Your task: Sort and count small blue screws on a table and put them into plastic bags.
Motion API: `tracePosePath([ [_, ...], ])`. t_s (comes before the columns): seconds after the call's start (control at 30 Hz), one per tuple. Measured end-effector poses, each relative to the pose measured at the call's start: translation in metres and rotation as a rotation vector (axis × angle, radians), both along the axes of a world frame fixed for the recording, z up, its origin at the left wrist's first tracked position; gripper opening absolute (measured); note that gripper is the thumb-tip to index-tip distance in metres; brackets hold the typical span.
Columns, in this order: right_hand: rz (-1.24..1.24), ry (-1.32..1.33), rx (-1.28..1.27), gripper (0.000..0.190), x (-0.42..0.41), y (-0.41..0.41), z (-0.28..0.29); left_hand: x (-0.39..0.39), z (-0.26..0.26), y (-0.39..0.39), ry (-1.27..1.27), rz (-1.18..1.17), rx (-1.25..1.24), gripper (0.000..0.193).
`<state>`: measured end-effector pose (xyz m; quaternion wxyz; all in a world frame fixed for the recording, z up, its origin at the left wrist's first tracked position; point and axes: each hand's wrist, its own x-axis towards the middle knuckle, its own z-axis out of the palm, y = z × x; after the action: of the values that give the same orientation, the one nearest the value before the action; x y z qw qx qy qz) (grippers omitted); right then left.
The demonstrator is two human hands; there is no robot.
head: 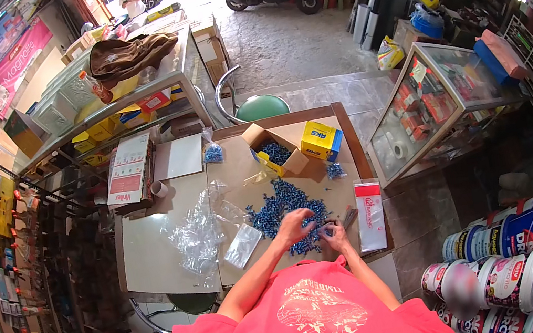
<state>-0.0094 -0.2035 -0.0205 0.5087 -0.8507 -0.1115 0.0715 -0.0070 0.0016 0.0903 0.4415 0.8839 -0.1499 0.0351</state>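
A loose pile of small blue screws or similar fasteners [280, 203] lies on the cardboard-topped table [155, 257]. My left hand [296, 226] is over the pile's lower middle, its fingers curled and apart. Close by on the right, my right hand [334, 236] is at the pile's edge with bent fingers; whether something small is between them cannot be made out. Beyond the pile, an opened carton [297, 162] holds more blue pieces, beside a yellow and blue box [321, 139]. Small filled plastic bags [213, 153] lie on both sides. A stack of clear bags [243, 246] rests left of my hands.
Crumpled clear plastic [196, 235] covers part of the table's left side. A red and white plastic packet [370, 215] lies at the right edge. A green stool [262, 107] stands beyond the table, glass display cases [415, 116] flank it, and paint buckets [530, 229] are stacked at lower right.
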Motion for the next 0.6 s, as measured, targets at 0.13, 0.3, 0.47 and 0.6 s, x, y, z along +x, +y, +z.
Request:
tracePosePath([
  [0.13,0.028,-0.003,-0.031,0.022,-0.002,-0.001,0.005,-0.025,-0.036,0.053,0.008,0.228,0.206,0.025],
  [0.3,0.007,0.008,-0.043,0.022,-0.003,-0.001,0.002,-0.056,-0.057,0.087,0.144,0.287,0.361,0.025],
  [0.47,0.006,0.053,-0.008,0.023,-0.003,0.000,0.008,-0.060,-0.066,0.090,0.101,0.263,0.383,0.026],
  [0.6,0.007,-0.005,-0.023,0.022,-0.003,0.000,0.007,-0.061,-0.061,0.087,0.088,0.177,0.425,0.029],
])
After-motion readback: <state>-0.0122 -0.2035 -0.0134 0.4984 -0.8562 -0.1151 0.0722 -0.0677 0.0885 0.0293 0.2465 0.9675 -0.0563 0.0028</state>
